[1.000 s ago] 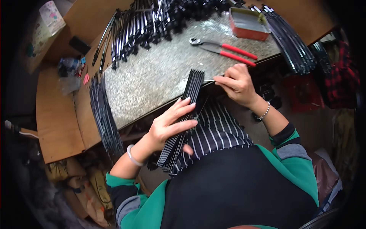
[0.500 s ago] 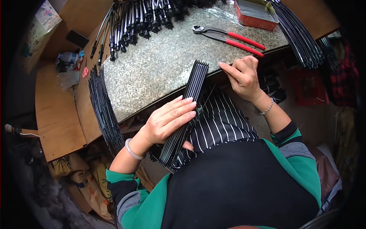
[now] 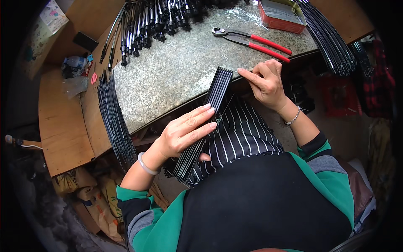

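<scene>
My left hand (image 3: pixel 184 132) is wrapped round a flat bundle of thin black tubes (image 3: pixel 220 86), with its fingers laid across the top and the thumb underneath. The bundle slants from my lap up to the front edge of the table, its far ends fanned in a row. Just right of those ends, my right hand (image 3: pixel 266 84) is closed in a pinch, thumb against index finger. Between the pinch and the tube ends a thin wire is barely visible. Red-handled pliers (image 3: pixel 256 42) lie on the table beyond my right hand.
A red tin (image 3: pixel 282 21) of thin wires stands at the back right. Long black tubes hang over the table (image 3: pixel 151 84) edge at the right (image 3: pixel 329 40) and left (image 3: pixel 112 117). Black-capped rods (image 3: pixel 153 21) are piled at the back. A phone (image 3: pixel 85 41) lies far left.
My right hand has moved slightly left, closer to the tube ends, and less of the wire shows. The bundle's far end has shifted a little to the right.
</scene>
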